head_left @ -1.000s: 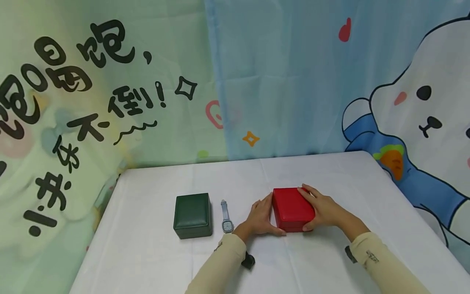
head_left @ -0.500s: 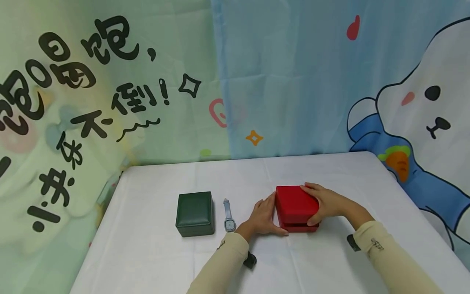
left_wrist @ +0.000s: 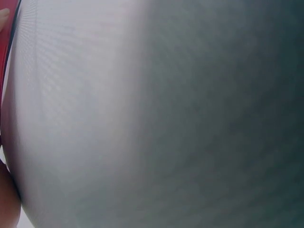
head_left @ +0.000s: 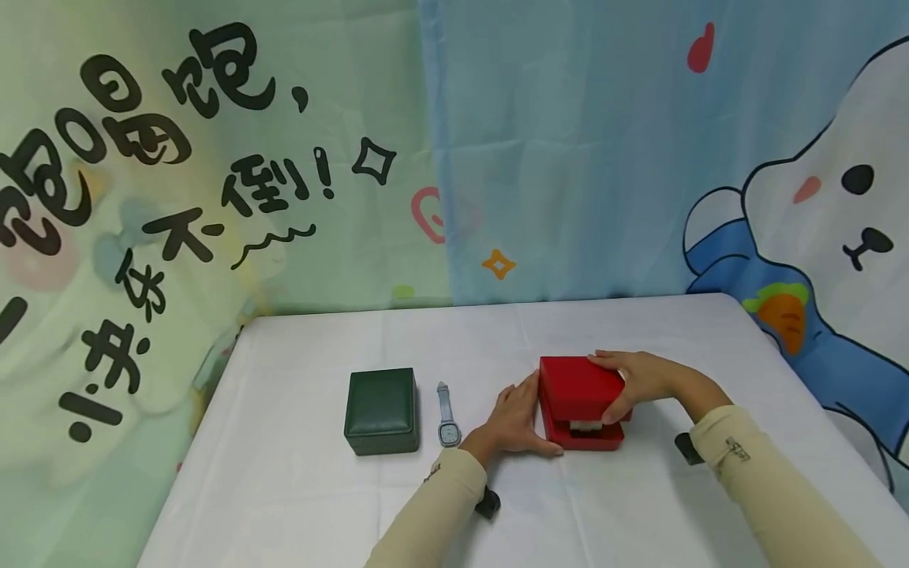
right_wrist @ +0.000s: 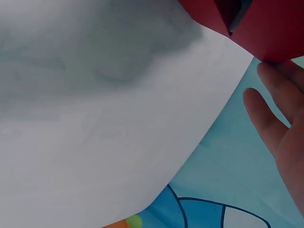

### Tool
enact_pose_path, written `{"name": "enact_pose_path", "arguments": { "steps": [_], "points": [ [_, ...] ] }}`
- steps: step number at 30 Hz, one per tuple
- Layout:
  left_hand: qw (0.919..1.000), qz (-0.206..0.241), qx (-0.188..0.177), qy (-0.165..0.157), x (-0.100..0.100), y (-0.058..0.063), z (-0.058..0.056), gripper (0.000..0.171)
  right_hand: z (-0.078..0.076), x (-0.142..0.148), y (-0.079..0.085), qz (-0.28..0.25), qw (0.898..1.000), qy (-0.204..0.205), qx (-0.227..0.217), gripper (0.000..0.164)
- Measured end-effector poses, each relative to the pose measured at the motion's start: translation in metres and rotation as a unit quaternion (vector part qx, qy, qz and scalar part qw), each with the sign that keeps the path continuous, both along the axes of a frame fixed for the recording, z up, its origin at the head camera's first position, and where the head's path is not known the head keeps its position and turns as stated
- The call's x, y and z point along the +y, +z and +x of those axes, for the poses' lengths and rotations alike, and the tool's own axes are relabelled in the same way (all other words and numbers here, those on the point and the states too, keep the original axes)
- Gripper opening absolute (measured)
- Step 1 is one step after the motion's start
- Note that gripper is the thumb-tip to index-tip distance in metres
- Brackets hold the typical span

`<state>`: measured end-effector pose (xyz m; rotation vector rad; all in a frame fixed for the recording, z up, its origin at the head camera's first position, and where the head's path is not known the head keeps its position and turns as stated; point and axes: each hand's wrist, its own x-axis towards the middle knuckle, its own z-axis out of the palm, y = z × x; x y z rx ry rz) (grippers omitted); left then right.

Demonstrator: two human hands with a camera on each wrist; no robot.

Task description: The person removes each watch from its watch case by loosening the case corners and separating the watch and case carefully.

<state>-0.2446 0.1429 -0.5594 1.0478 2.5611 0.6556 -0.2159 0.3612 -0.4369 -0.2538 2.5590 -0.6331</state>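
Observation:
In the head view a red hinged box (head_left: 578, 386) sits right of the table's middle, its lid partly raised at the front. Something pale (head_left: 585, 425), possibly a cushion, shows inside the gap. My right hand (head_left: 642, 383) grips the lid, thumb at its front edge and fingers at its far right side. Against the box's left side rests my left hand (head_left: 514, 418), fingers fairly straight and thumb along the lower front corner. Only a red strip (left_wrist: 5, 40) of the box appears in the left wrist view. The right wrist view shows the box's dark opening from the side.
A light blue wristwatch (head_left: 447, 418) lies left of my left hand. Beside it stands a closed dark green box (head_left: 382, 412). White cloth (head_left: 284, 473) covers the table, and printed curtains (head_left: 568, 158) hang behind it.
My right hand has lifted the front of the red box's lid, opening a gap from fully closed. The left hand stays at the box's side. The head view has shifted slightly.

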Motion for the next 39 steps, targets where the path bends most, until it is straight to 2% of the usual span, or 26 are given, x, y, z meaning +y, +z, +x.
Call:
{"name": "enact_pose_path", "arguments": {
  "steps": [13,18,23,29,33,36,39],
  "points": [
    [0.9998,-0.008,0.016,-0.005,0.003,0.002,0.001,0.114,-0.013,0.004,0.017,0.007,0.998,0.003,-0.068,0.1],
    [0.9998,-0.008,0.017,-0.001,0.004,0.001,0.002,0.114,-0.019,0.006,0.019,0.007,0.995,-0.004,-0.1,0.097],
    [0.9999,-0.005,0.01,-0.001,0.004,-0.001,0.004,0.113,-0.024,0.011,0.018,-0.015,0.993,0.01,-0.118,0.092],
    [0.9998,-0.01,0.016,0.002,0.005,-0.002,0.005,0.113,-0.028,0.016,0.018,-0.042,0.992,0.014,-0.116,0.085],
    [0.9997,-0.015,0.018,0.002,0.004,-0.002,0.004,0.115,-0.031,0.016,0.019,-0.041,0.993,0.017,-0.113,0.084],
    [0.9997,-0.016,0.018,0.002,0.003,-0.002,0.003,0.115,-0.032,0.016,0.02,-0.035,0.994,0.023,-0.098,0.08],
    [0.9997,-0.017,0.018,0.004,0.002,-0.001,0.002,0.116,-0.032,0.017,0.022,-0.034,0.996,0.013,-0.078,0.074]
  ]
}}
